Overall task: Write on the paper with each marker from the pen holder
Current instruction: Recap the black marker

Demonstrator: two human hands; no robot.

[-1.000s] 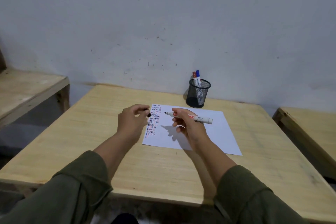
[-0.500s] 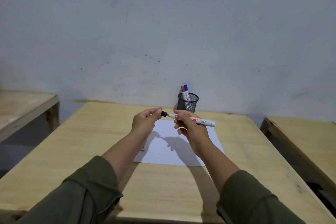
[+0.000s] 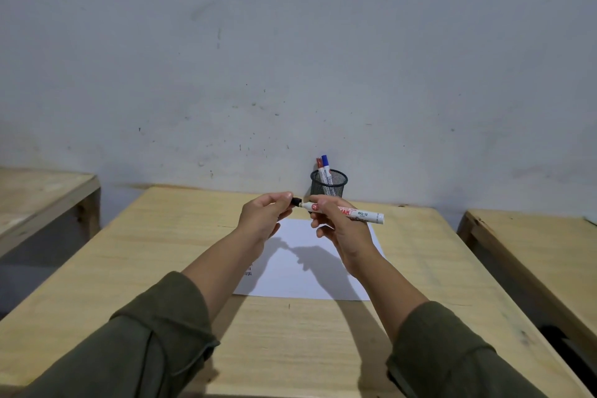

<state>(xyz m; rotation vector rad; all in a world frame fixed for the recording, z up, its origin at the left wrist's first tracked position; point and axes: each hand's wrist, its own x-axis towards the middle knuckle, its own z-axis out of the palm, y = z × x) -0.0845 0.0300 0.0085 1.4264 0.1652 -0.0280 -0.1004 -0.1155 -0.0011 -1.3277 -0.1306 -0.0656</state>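
Cap (image 3: 295,202) now on marker (image 3: 358,214) tip — left hand (image 3: 263,218) pinching it, prev. apart.

black cap (image 3: 295,202) against marker (image 3: 358,214) tip

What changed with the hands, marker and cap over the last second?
The left hand brought the black cap across from the left onto the tip of the marker, which the right hand holds; a second ago they were apart. Both hands rose off the paper. Unchanged: red and blue markers in the pen holder.
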